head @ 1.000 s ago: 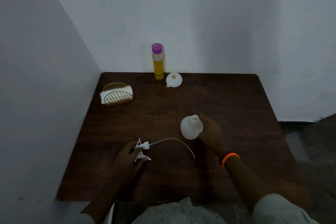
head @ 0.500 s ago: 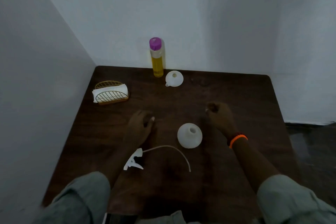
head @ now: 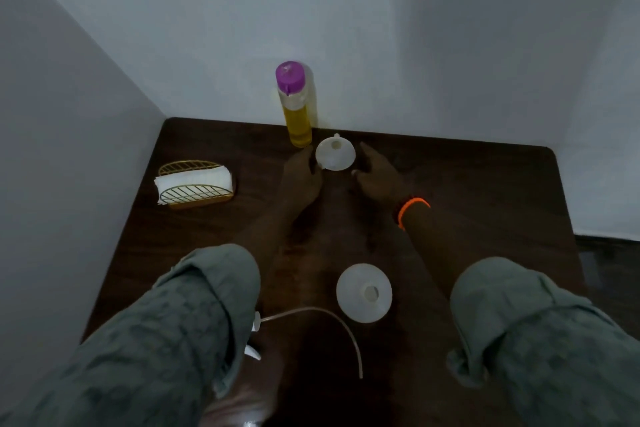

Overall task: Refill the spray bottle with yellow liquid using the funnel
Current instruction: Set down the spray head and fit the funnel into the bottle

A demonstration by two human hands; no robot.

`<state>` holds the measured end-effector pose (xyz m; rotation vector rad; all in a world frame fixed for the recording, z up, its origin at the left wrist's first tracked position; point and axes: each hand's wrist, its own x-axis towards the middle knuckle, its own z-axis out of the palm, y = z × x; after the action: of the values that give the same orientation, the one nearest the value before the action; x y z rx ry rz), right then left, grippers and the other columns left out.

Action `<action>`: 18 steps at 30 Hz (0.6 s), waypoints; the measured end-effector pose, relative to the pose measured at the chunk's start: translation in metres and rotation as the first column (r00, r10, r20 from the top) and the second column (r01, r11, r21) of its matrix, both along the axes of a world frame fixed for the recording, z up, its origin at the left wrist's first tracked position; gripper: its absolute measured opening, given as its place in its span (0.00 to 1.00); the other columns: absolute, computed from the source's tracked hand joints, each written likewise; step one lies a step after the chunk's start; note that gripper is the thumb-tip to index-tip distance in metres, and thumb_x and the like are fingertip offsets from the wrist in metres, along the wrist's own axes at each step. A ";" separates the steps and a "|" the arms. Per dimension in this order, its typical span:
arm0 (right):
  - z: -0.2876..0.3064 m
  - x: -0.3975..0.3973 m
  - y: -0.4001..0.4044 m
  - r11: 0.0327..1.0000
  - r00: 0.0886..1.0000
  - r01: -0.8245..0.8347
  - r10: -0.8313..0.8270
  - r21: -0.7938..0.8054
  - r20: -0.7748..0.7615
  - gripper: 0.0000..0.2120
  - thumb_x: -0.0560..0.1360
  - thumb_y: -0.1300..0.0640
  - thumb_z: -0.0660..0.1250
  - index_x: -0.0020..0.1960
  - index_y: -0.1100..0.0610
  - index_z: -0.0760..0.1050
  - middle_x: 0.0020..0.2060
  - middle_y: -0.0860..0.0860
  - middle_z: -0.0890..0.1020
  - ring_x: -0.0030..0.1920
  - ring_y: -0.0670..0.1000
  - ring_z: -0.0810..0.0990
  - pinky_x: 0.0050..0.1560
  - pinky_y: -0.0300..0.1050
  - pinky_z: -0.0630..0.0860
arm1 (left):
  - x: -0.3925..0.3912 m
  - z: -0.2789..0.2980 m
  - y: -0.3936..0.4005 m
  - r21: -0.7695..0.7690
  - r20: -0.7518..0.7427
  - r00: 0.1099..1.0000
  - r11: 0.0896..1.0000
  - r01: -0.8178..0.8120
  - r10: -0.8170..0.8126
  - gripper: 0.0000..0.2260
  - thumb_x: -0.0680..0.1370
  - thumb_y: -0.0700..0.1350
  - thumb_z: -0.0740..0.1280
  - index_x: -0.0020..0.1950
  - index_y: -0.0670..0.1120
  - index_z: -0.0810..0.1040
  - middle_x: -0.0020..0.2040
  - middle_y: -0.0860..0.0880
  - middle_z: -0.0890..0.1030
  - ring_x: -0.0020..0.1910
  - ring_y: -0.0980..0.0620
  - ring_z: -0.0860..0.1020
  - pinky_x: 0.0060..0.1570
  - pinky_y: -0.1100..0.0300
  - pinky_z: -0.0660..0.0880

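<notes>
A white funnel (head: pixel 335 153) lies at the far edge of the dark wooden table (head: pixel 467 191), beside a tall bottle of yellow liquid (head: pixel 295 107) with a purple cap. My left hand (head: pixel 302 174) touches the funnel's left rim with its fingers spread. My right hand (head: pixel 375 172) sits open just right of the funnel. The white spray bottle (head: pixel 364 293) stands uncapped near me, its mouth facing up. Its sprayer head (head: pixel 254 333) with a long curved tube lies to the left, partly hidden by my left sleeve.
A gold wire holder with white napkins (head: pixel 194 184) stands at the table's left side. White walls close in on the left and back. The floor drops away past the table's right edge.
Both hands have reached forward from the middle of the table to either side of the funnel. The spray bottle and sprayer head stay where they were. My head has leaned forward.
</notes>
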<state>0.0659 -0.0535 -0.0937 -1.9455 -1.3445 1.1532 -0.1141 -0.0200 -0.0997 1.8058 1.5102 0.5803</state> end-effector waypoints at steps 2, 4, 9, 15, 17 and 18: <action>-0.003 -0.001 0.005 1.000 0.999 -0.010 0.010 0.017 -0.034 0.30 0.75 0.63 0.66 0.76 0.56 0.65 0.73 0.55 0.71 0.72 0.55 0.70 0.73 0.56 0.67 | 0.005 0.000 0.001 -0.007 0.004 1.000 1.000 0.003 -0.003 0.15 0.80 0.38 0.64 0.67 0.43 0.76 0.63 0.44 0.80 0.63 0.46 0.77 0.62 0.58 0.73; -0.009 0.001 0.007 0.998 0.998 -0.008 0.011 0.063 -0.061 0.26 0.72 0.60 0.64 0.71 0.55 0.72 0.66 0.55 0.78 0.66 0.55 0.76 0.68 0.58 0.73 | 0.006 -0.001 -0.001 0.000 0.020 1.000 1.000 0.014 -0.014 0.16 0.80 0.37 0.63 0.68 0.42 0.76 0.64 0.43 0.80 0.63 0.46 0.77 0.63 0.57 0.73; 0.014 0.002 -0.009 0.990 0.997 0.080 -0.077 0.119 -0.030 0.22 0.73 0.54 0.64 0.66 0.58 0.77 0.61 0.55 0.82 0.61 0.54 0.80 0.64 0.56 0.76 | 0.004 0.017 -0.015 0.037 0.030 0.999 0.999 -0.035 0.034 0.15 0.82 0.41 0.63 0.68 0.42 0.76 0.64 0.43 0.80 0.63 0.46 0.77 0.63 0.56 0.73; 0.082 -0.005 -0.061 0.928 0.967 0.255 -0.250 0.273 -0.052 0.11 0.78 0.54 0.69 0.53 0.59 0.84 0.44 0.52 0.86 0.43 0.49 0.85 0.44 0.47 0.83 | -0.014 0.081 -0.063 0.075 0.155 0.988 0.997 -0.027 0.015 0.13 0.81 0.44 0.66 0.65 0.46 0.80 0.59 0.50 0.83 0.56 0.56 0.80 0.56 0.60 0.78; 0.105 -0.008 -0.086 0.926 0.966 0.257 -0.244 0.276 -0.083 0.10 0.78 0.55 0.69 0.51 0.61 0.84 0.39 0.53 0.86 0.35 0.47 0.85 0.34 0.42 0.82 | -0.023 0.102 -0.080 0.031 0.175 0.985 0.999 -0.008 0.003 0.13 0.81 0.45 0.66 0.65 0.48 0.80 0.58 0.52 0.83 0.53 0.58 0.81 0.50 0.64 0.79; 0.117 -0.010 -0.099 0.927 0.968 0.248 -0.228 0.282 -0.102 0.10 0.78 0.56 0.69 0.50 0.62 0.84 0.38 0.54 0.86 0.34 0.48 0.85 0.32 0.41 0.81 | -0.027 0.113 -0.089 0.014 0.187 0.982 1.000 0.001 -0.003 0.13 0.81 0.46 0.66 0.65 0.48 0.80 0.57 0.53 0.84 0.51 0.60 0.81 0.48 0.66 0.78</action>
<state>0.0564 -0.1524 0.0228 -1.7789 -1.1326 0.8429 -0.1410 -0.1089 0.0131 1.7110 1.3801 0.7394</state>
